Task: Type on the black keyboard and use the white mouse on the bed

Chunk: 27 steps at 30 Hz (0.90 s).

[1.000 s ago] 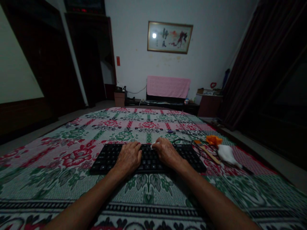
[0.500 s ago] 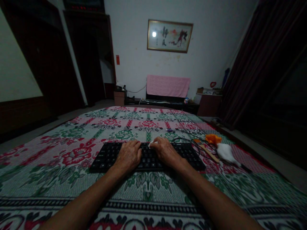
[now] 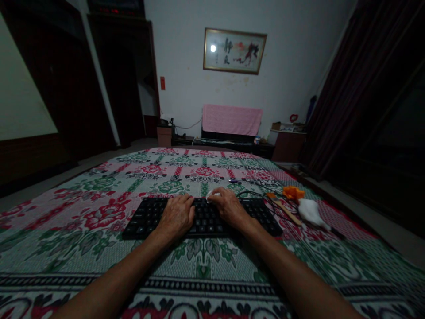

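Black keyboard (image 3: 203, 216) lies at six o'clock on the floral cloth (image 3: 202, 274); left hand (image 3: 176, 215) rests flat on it, thumb apart; right hand (image 3: 228, 206) pinches a white wad (image 3: 209, 195) near its twelve-o'clock edge.

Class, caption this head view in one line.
Left hand on a black keyboard; right hand pinches a white wad at its far edge.

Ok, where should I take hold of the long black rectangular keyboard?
Probably the left short edge, coming from the left: the keyboard lies flat, and that edge borders the floral-patterned fabric bedspread, whereas the thin black cable crowds its right end.
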### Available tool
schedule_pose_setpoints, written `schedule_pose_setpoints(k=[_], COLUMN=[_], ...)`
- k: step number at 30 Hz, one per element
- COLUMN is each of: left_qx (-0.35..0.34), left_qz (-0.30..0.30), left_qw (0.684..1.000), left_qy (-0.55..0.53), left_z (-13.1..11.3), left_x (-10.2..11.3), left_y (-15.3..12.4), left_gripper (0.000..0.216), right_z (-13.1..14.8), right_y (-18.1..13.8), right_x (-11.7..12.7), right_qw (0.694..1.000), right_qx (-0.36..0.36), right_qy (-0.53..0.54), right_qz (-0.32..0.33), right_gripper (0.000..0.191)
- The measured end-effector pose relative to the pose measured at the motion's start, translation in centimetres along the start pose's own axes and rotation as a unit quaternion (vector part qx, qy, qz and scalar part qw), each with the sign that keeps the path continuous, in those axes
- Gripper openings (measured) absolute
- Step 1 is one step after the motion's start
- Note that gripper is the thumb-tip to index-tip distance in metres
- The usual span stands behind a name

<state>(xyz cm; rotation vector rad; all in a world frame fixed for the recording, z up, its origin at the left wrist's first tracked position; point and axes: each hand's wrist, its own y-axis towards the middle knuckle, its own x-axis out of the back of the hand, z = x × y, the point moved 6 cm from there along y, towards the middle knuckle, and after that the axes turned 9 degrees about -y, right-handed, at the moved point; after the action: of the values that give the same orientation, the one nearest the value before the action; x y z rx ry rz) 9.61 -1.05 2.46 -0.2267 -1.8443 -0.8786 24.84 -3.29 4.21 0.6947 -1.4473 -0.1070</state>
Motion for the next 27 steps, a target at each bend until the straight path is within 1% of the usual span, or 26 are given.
schedule_pose_setpoints(k=[3,8,12,19,21,24,27], left_qx=[-0.001,0.000,0.000,0.003,0.001,-0.002,0.000], left_qz=[0.002,0.002,0.003,0.003,0.002,0.003,0.006], left_qw=[1.000,1.000,1.000,1.000,1.000,1.000,1.000], left_qy=[-0.002,0.001,0.004,0.010,0.012,0.012,0.009], left_z=[-0.1,0.1,0.3,0.2,0.2,0.1,0.1], left_x=[0.1,0.0,-0.2,-0.2,-0.1,-0.1,-0.1], left_y=[0.1,0.0,0.0,0.0,0.0,0.0,0.1], left_gripper=[0.031,0.034,0.035,0.034,0.034,0.033,0.032], right_z=[0.3,-0.2,-1.1,-2.5,-2.2,-1.1,-0.1], right_y=[0.2,0.0,-0.3,-0.4,-0.2,0.1,0.1], right_x=[-0.6,-0.3,0.2,0.8,0.9,0.6,-0.3], right_qw=[0.999,0.996,0.994,0.990,0.993,0.999,1.000], right_qx=[0.007,-0.035,-0.071,-0.109,-0.097,-0.035,0.015], right_qy=[-0.016,-0.045,-0.049,-0.055,-0.045,-0.010,0.009], right_qz=[0.030,0.064,0.067,0.065,0.044,0.011,0.026], right_gripper=[0.031,0.029,0.029,0.027,0.026,0.029,0.035])
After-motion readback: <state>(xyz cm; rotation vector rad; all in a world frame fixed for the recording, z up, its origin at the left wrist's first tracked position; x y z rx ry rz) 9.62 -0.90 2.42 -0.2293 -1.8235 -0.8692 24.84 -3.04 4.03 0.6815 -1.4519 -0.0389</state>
